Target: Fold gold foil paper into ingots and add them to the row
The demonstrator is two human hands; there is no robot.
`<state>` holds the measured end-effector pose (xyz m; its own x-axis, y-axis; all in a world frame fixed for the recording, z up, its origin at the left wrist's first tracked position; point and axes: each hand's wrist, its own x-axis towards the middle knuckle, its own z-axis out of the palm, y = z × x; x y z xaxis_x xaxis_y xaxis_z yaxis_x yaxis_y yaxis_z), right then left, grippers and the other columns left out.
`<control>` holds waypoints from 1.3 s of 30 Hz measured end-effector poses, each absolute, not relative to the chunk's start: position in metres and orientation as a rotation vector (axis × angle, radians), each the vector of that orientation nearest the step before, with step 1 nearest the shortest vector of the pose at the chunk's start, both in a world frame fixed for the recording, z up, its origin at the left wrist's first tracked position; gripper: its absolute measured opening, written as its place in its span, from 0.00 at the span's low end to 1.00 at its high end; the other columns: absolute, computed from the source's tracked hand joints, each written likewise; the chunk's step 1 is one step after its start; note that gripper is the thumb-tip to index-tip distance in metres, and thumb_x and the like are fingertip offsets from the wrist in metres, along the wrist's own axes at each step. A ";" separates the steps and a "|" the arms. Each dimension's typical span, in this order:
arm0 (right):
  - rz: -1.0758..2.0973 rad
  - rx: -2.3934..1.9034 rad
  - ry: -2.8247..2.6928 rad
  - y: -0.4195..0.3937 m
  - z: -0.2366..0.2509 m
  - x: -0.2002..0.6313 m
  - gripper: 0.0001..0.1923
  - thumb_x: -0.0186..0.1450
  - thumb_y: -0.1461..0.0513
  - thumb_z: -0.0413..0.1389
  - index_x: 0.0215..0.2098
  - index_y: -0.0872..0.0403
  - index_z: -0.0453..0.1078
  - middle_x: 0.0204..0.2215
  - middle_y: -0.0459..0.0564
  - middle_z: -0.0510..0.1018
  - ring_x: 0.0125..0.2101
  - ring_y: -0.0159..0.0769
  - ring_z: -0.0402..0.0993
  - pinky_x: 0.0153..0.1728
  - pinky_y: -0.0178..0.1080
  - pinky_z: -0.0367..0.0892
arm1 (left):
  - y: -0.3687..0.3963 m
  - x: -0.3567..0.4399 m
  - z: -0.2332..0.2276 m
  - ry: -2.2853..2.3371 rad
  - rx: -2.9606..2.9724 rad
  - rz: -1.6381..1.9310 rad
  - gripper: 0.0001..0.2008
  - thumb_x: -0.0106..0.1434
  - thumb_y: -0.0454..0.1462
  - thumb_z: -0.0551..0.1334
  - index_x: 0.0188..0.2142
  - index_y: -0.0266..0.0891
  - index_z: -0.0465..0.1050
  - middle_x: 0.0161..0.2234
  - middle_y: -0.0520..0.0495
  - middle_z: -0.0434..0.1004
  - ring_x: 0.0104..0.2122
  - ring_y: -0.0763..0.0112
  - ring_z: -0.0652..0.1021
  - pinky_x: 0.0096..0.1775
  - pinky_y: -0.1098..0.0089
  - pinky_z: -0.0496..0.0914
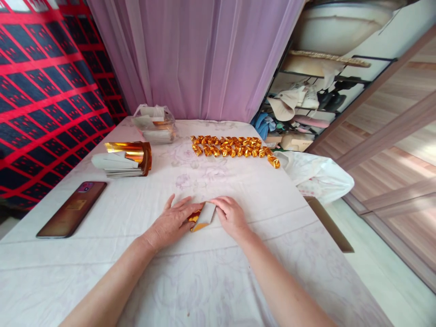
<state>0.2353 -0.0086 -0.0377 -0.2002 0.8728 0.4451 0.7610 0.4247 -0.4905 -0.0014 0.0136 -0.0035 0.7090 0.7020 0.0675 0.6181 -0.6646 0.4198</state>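
A partly folded sheet of gold foil paper point(206, 214), white on its other side, lies on the cloth-covered table between my hands. My left hand point(174, 221) rests flat with spread fingers, its fingertips over the paper's left part and hiding some of it. At the upper right corner, my right hand point(231, 215) has its fingers curled together and pinches the paper's edge. Beyond them, folded gold foil pieces point(238, 147) stand in two rows. A stack of gold and white paper sheets point(127, 161) sits to the left.
A brown phone point(73, 209) lies at the table's left side. Behind the paper stack is a clear plastic bag point(155, 125) holding more sheets. Past the right edge hang a white plastic bag point(320, 175) and a loaded shelf rack point(306, 109). A purple curtain point(200, 59) closes the back.
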 end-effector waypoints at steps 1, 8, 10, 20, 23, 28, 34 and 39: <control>0.187 -1.374 -2.029 -0.008 -0.037 0.235 0.20 0.62 0.72 0.50 0.46 0.49 0.75 0.41 0.51 0.78 0.41 0.39 0.74 0.44 0.42 0.71 | 0.015 -0.001 -0.002 1.027 2.570 0.309 0.25 0.66 0.34 0.55 0.62 0.51 0.60 0.58 0.49 0.72 0.65 0.57 0.61 0.63 0.40 0.40; -0.107 -1.350 -2.217 -0.017 -0.023 0.227 0.12 0.63 0.71 0.56 0.38 0.50 0.77 0.39 0.52 0.77 0.39 0.40 0.71 0.41 0.43 0.69 | 0.014 -0.005 0.012 1.285 2.649 0.450 0.17 0.65 0.36 0.57 0.53 0.44 0.72 0.53 0.44 0.76 0.56 0.52 0.72 0.59 0.42 0.57; -0.163 -1.337 -2.256 -0.024 -0.019 0.224 0.11 0.63 0.70 0.56 0.37 0.50 0.76 0.40 0.52 0.77 0.40 0.41 0.70 0.40 0.43 0.69 | 0.002 -0.006 0.015 1.393 2.631 0.612 0.14 0.68 0.38 0.54 0.47 0.42 0.76 0.46 0.42 0.80 0.46 0.56 0.78 0.51 0.52 0.68; -0.111 -1.096 -2.339 -0.040 -0.023 0.208 0.09 0.62 0.70 0.58 0.38 0.52 0.73 0.46 0.53 0.78 0.45 0.42 0.72 0.47 0.46 0.70 | -0.049 0.000 -0.002 1.412 2.652 0.546 0.11 0.67 0.38 0.57 0.46 0.42 0.76 0.48 0.43 0.78 0.46 0.58 0.78 0.48 0.56 0.71; -0.092 -1.036 -2.372 -0.040 -0.025 0.206 0.08 0.63 0.69 0.58 0.39 0.52 0.73 0.42 0.52 0.80 0.42 0.41 0.75 0.44 0.45 0.72 | -0.048 0.000 -0.002 1.390 2.686 0.532 0.10 0.67 0.36 0.58 0.45 0.41 0.75 0.47 0.43 0.79 0.45 0.59 0.78 0.48 0.58 0.71; -0.025 -0.974 -2.415 -0.041 -0.024 0.204 0.10 0.63 0.70 0.58 0.41 0.53 0.74 0.40 0.52 0.81 0.40 0.40 0.76 0.43 0.44 0.73 | -0.051 0.007 0.002 1.372 2.761 0.516 0.08 0.67 0.34 0.57 0.42 0.40 0.75 0.43 0.42 0.80 0.42 0.58 0.79 0.46 0.57 0.70; 0.123 -0.986 -2.298 -0.041 -0.026 0.208 0.12 0.61 0.72 0.59 0.41 0.53 0.74 0.40 0.50 0.81 0.40 0.39 0.76 0.45 0.43 0.72 | -0.051 0.002 0.002 1.340 2.819 0.490 0.11 0.69 0.32 0.54 0.36 0.40 0.75 0.35 0.44 0.79 0.36 0.63 0.79 0.41 0.63 0.71; 0.145 -1.072 -2.275 -0.040 -0.029 0.212 0.07 0.63 0.68 0.60 0.37 0.52 0.76 0.39 0.49 0.81 0.39 0.39 0.75 0.42 0.43 0.70 | -0.049 -0.007 -0.003 1.305 2.816 0.499 0.12 0.70 0.35 0.53 0.37 0.41 0.76 0.38 0.45 0.79 0.39 0.64 0.78 0.44 0.63 0.71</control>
